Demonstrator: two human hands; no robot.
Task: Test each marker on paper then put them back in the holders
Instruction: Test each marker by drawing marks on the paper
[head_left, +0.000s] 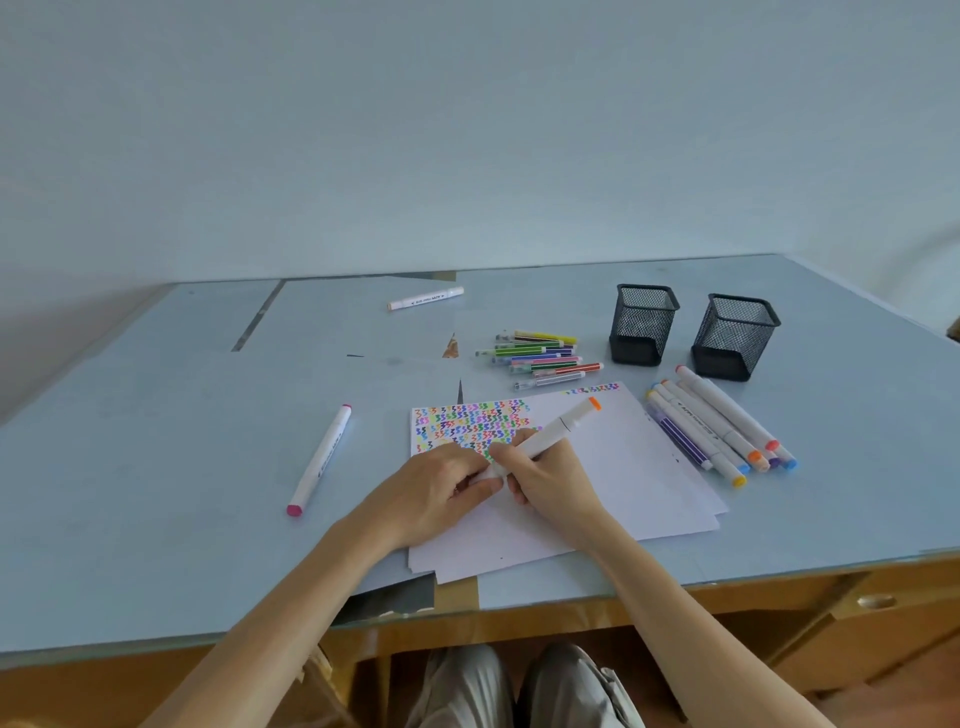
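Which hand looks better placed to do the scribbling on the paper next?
The right hand, probably: it grips the marker barrel over the paper, while the left hand only pinches its lower end, perhaps the cap.

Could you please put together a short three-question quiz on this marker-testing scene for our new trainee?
1. True or false: both mesh holders already have markers standing in them.
2. What colour is the far end cap of the marker gripped by the right hand?
3. Which lies alone on the table to the left of the paper? A) pink-capped marker B) scissors C) eraser

Key:
1. False; both look empty.
2. Orange; the left hand holds its near end.
3. A, the pink-capped marker.
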